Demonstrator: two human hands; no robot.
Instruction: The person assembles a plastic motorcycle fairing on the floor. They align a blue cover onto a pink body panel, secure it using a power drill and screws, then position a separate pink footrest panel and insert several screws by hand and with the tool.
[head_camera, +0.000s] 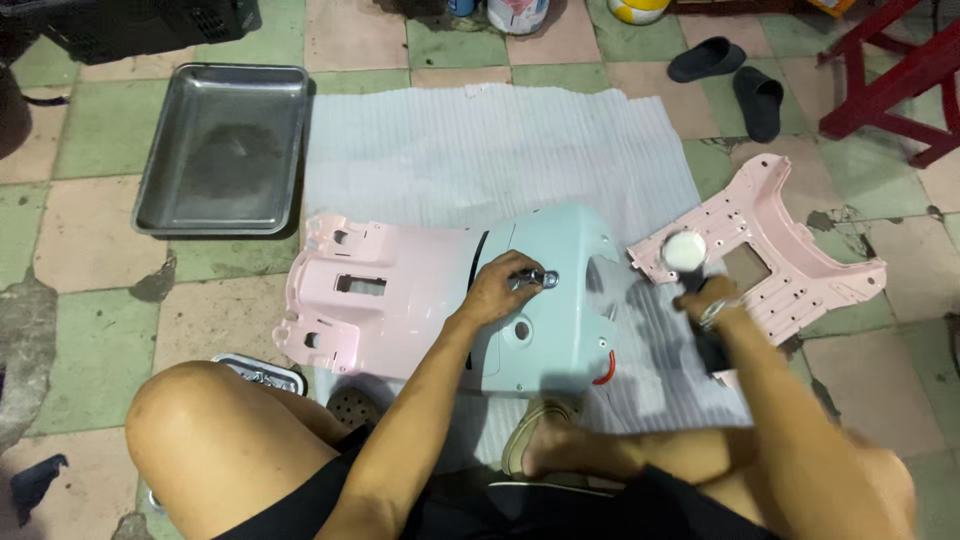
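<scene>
Scooter panel (545, 300), pale blue, lies mid-mat on white corrugated sheet (480, 150), touching pink panel (375, 295) at its left edge; left hand (500, 288) clamps small metal part (540, 278) on it, right hand (705, 300) closed round a blurred white-tipped tool (686, 250); steel tray (225, 150) well apart, bare sheet beyond

Labelled can (517, 14): round, white with red and blue, standing on the floor well beyond the fingers (505, 268).
Screens, signs: none.
</scene>
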